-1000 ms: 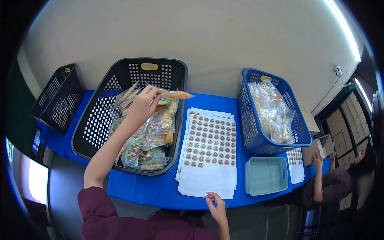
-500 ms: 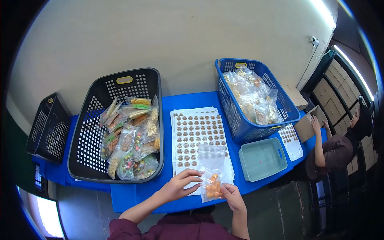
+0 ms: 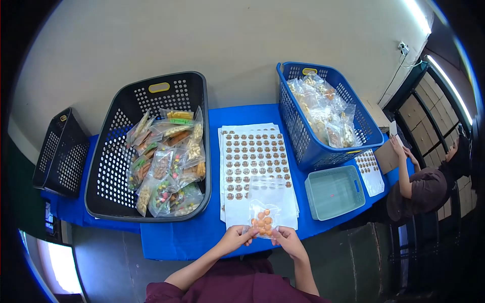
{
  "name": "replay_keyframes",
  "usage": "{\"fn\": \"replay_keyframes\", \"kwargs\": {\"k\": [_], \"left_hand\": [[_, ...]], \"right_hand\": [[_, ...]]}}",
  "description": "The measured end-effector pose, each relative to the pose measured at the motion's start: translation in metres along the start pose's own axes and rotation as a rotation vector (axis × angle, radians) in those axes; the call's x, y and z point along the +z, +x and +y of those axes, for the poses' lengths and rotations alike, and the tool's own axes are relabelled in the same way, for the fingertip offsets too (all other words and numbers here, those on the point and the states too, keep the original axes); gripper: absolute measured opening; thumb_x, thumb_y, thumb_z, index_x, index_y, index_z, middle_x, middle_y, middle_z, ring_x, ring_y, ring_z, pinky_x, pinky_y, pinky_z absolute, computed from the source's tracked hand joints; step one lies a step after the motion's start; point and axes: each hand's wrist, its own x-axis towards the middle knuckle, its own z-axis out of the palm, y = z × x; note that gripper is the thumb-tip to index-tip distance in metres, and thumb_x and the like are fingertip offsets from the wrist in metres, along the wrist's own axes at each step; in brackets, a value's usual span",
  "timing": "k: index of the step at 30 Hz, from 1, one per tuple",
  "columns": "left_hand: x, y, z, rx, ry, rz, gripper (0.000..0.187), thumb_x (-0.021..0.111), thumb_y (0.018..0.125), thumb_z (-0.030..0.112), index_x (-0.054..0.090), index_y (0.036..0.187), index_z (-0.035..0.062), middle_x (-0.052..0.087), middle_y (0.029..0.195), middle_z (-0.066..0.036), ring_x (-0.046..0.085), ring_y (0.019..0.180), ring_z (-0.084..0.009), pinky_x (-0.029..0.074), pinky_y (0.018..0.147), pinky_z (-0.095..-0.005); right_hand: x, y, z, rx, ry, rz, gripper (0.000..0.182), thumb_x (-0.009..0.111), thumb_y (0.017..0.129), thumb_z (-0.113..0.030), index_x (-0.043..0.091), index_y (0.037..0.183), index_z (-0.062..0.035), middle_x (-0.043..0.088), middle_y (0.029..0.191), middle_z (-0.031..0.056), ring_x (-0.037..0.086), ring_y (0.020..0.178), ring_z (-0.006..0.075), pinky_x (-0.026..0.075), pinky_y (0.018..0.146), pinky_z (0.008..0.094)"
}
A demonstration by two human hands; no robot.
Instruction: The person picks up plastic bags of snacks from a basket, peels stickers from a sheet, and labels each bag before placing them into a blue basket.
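Clear plastic bag of round orange pieces [image 3: 265,220]: upheld in front of the near end of the white paper sheets with rows of round brown labels [image 3: 237,212]. Left hand [image 3: 234,240]: thumb and fingers clamped on one lower corner. Right hand [image 3: 290,242]: likewise, opposite corner. Large black perforated plastic basket [image 3: 146,218] of filled bags stands left of the sheets; blue perforated plastic basket [image 3: 316,157], right.

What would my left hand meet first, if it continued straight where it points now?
Your left hand would first meet the clear bag of orange pieces, which it pinches near the lower edge. Beyond that, perhaps the printed white sheets, but depth is unclear.
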Motion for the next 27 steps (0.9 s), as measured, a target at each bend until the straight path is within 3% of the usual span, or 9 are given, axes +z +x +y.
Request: {"fn": "replay_keyframes", "kwargs": {"k": [6,9,13,19,27], "left_hand": [[0.005,-0.002,-0.014,-0.007,-0.140,-0.013,0.032,0.051,0.086,0.033,0.057,0.078,0.0031,0.053,0.064,0.000,0.051,0.060,-0.0061,0.042,0.058,-0.0187],[0.011,-0.004,-0.019,-0.084,-0.316,-0.023,0.032,0.049,0.087,0.034,0.057,0.084,0.0033,0.055,0.072,-0.001,0.053,0.067,-0.0066,0.044,0.065,-0.0199],[0.004,-0.009,-0.006,-0.338,-0.389,-0.122,0.033,0.053,0.085,0.035,0.058,0.092,0.0034,0.058,0.084,0.000,0.054,0.076,-0.0069,0.047,0.072,-0.0214],[-0.008,-0.007,-0.029,-0.220,-0.271,-0.056,0.028,0.062,0.080,0.028,0.058,0.089,0.0022,0.059,0.081,-0.002,0.055,0.072,-0.0070,0.047,0.064,-0.0186],[-0.011,-0.014,-0.017,-0.126,-0.212,-0.067,0.027,0.062,0.080,0.027,0.059,0.089,0.0018,0.060,0.080,-0.003,0.056,0.070,-0.0073,0.046,0.063,-0.0202]], "right_hand": [[0.003,0.005,0.024,0.111,0.168,-0.015,0.023,0.055,0.085,-0.022,0.058,0.077,-0.0010,0.052,0.064,-0.0004,0.044,0.056,0.0053,0.035,0.053,0.0183],[0.007,0.004,0.038,0.113,0.286,0.013,0.019,0.054,0.085,-0.018,0.058,0.077,-0.0013,0.051,0.065,-0.0005,0.043,0.057,0.0061,0.036,0.054,0.0187],[0.006,0.007,0.043,0.117,0.298,-0.015,0.018,0.053,0.085,-0.018,0.057,0.078,-0.0018,0.051,0.065,-0.0006,0.043,0.058,0.0063,0.035,0.055,0.0189],[0.013,0.013,0.039,0.147,0.098,-0.161,0.021,0.053,0.086,-0.021,0.057,0.079,-0.0023,0.052,0.067,-0.0011,0.045,0.060,0.0060,0.036,0.056,0.0190],[0.012,0.019,0.043,0.088,0.040,-0.281,0.016,0.055,0.084,-0.019,0.058,0.082,-0.0039,0.052,0.069,-0.0029,0.044,0.062,0.0039,0.035,0.056,0.0183]]}}
